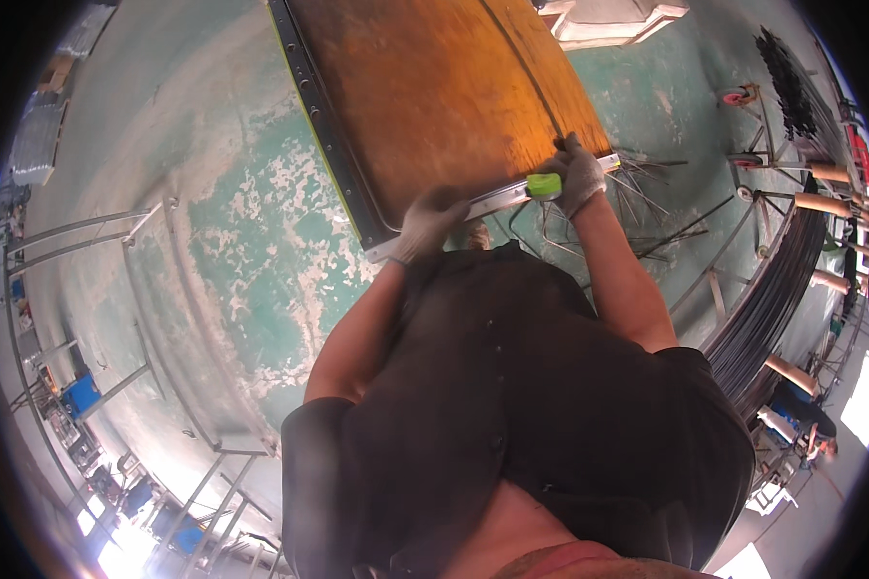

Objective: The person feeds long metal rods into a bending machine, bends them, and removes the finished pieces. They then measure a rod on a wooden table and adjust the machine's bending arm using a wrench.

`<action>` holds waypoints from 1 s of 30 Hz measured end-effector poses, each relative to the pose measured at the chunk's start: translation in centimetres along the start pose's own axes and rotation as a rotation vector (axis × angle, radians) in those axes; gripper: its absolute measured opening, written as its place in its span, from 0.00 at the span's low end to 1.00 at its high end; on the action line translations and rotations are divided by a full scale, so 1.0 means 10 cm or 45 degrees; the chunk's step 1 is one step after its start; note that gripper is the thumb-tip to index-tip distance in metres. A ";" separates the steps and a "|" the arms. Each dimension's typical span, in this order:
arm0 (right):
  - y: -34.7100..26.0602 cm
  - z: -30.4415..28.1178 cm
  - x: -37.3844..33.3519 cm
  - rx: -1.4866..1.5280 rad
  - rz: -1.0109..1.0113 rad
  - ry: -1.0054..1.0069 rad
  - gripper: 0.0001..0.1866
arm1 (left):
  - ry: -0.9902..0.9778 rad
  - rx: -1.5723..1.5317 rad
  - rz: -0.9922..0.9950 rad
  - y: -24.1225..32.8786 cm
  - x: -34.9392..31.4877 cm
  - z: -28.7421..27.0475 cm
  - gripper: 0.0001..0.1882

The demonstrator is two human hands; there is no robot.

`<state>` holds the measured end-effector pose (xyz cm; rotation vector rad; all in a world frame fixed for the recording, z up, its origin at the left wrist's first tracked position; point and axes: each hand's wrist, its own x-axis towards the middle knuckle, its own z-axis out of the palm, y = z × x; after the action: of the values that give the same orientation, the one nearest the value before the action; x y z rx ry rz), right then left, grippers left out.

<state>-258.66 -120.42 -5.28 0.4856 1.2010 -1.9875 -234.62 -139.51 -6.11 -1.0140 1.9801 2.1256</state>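
Note:
A table with a worn orange-brown top (434,106) stands in front of me, a pale metal strip (497,201) along its near edge. My left hand (430,224), in a light glove, is at this edge near the left corner. Its fingers are curled, and what they hold, if anything, is hidden. A thin dark rod (526,68) runs lengthwise over the tabletop to my gloved right hand (582,179), which is closed on its near end at the right corner. A lime-green tape measure (544,185) sits on the metal strip, just left of my right hand.
A dark rail with holes (321,121) lines the table's left side. Thin metal rods (637,188) spread out beyond the right corner. At right, racks carry bundles of dark rods (772,309). Metal frames (87,232) stand at left on the green, peeling floor (270,261).

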 end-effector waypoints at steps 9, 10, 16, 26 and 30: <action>0.39 0.80 -0.35 0.387 -0.041 0.164 0.16 | -0.457 -0.846 -0.033 0.71 -0.05 0.33 0.27; 0.40 0.81 -0.36 0.425 -0.064 0.166 0.16 | -0.440 -0.881 -0.039 0.69 -0.04 0.36 0.28; 0.66 0.64 -0.33 0.245 -0.123 -0.086 0.17 | -0.250 -1.175 0.035 0.27 0.18 0.47 0.28; 0.66 0.78 -0.76 -1.319 -0.664 -0.134 0.18 | -0.065 -0.719 0.195 0.50 0.06 0.25 0.37; 0.53 0.88 -0.86 -1.506 -0.252 -0.164 0.26 | 0.152 -0.188 0.289 0.38 0.10 0.35 0.34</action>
<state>-248.55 -126.10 1.50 -0.3676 2.0861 -1.0899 -238.64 -137.35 -3.45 -1.0025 2.1107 2.4133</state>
